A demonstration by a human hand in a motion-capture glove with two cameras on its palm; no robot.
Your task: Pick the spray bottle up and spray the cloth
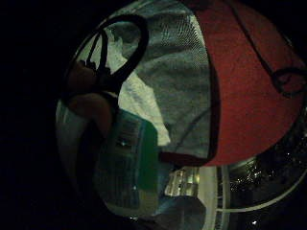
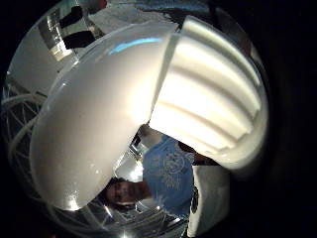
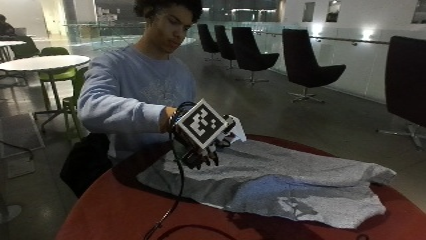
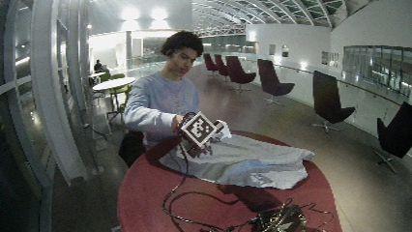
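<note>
**A:** ok so where's the bottle rn? nearest thing first pls

**B:** it's in the right hand (image 3: 200, 145), fingers curled round the spray bottle (image 3: 234, 131). Thumb-side palm cam is basically filled w/ the white body and ribbed sprayer head (image 2: 208, 104), so it's right up against the palm. Held up off the worktop (image 3: 120, 210), hand sits over the near edge of the cloth (image 3: 286, 182).

**A:** and the cloth from there?

**B:** grey cloth lies spread flat on the red worktop, below and out ahead of the hand, long axis running away toward the person's left. White nozzle end pokes out past the fingers on the cloth side, tilted a bit downward imo. Can't tell if a finger's on the trigger tho.

**A:** so next move?

**B:** prob just squeeze, maybe dip the nozzle more. Aim already looks about right.
</note>
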